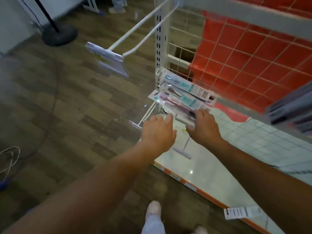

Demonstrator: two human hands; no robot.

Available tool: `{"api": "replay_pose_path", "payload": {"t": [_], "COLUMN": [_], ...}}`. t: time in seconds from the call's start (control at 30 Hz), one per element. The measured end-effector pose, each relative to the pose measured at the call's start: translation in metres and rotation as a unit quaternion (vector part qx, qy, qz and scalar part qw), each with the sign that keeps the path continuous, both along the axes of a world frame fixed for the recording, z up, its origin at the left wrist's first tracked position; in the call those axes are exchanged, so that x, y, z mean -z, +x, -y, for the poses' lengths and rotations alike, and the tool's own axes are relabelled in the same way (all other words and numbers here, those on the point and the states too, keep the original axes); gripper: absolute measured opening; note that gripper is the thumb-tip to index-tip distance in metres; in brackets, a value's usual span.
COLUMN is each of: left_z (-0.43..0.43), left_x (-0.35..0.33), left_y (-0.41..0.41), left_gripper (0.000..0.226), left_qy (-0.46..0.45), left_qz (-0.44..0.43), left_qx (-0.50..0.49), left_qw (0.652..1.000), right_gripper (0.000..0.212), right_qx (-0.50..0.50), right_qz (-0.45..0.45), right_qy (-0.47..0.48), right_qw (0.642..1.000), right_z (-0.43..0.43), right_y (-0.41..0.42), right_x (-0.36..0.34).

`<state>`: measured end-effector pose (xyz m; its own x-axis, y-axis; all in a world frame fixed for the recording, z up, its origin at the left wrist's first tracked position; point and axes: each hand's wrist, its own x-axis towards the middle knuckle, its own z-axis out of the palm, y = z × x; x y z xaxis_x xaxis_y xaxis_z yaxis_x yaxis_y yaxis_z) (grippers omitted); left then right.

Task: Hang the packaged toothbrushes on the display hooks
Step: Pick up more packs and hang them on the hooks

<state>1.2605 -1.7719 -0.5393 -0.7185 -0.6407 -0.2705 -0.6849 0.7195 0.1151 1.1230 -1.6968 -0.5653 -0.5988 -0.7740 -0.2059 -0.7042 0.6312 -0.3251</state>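
toothbrush packs [182, 94] lie just past the fingertips, long side running left to right, right hand [203, 128] gripping the lowest one, left hand [157, 130] open beside it.

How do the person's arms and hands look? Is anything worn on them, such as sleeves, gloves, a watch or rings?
Both forearms are bare as far as the picture shows them; no sleeve reaches into view. The left hand and the right hand wear no gloves. No watch or bracelet shows on either wrist. No ring is visible, though the fingers are blurred and partly hidden.
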Motion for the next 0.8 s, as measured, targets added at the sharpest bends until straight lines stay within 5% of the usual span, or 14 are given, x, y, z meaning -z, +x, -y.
{"api": "replay_pose_path", "payload": {"t": [0.43, 0.8], "left_z": [0.051, 0.055], "left_x": [0.045, 0.059], "left_y": [-0.053, -0.048], "left_gripper": [0.060, 0.044], "left_qy": [0.146, 0.329], "left_qz": [-0.039, -0.217], "left_qx": [-0.061, -0.180], "left_qw": [0.987, 0.901], "right_gripper": [0.077, 0.061], "right_qx": [-0.065, -0.057], "right_qz": [-0.021, 0.030], "right_qy": [0.012, -0.033], "right_qw": [0.998, 0.997], "right_z": [0.051, 0.043], "right_y": [-0.048, -0.030], "right_x": [0.036, 0.041]}}
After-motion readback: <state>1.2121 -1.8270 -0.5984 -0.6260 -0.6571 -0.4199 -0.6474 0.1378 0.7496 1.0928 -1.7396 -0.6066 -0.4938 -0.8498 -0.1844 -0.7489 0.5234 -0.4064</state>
